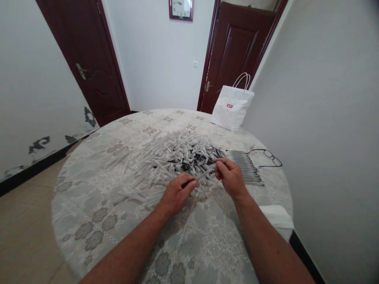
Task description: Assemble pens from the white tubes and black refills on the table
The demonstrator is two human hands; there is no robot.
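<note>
Between my two hands is a pale translucent pen barrel [205,173], tilted up toward the right. My left hand [177,192] grips its lower left end between thumb and fingers. At the upper right end, my right hand [230,176] is closed in a pinch; any small part inside those fingertips is hidden. Just beyond both hands lies a loose heap of pen parts: translucent barrels [148,173], short whitish caps [189,142] and small black pieces [194,162]. To the right of my right hand, several pens [244,163] lie side by side in a neat row.
Everything lies on a round table with a patterned cloth [118,232]. Black-framed glasses [268,157] rest beyond the pen row. A white paper bag [232,107] stands at the back right edge. A white box-like object [276,217] is beside my right forearm.
</note>
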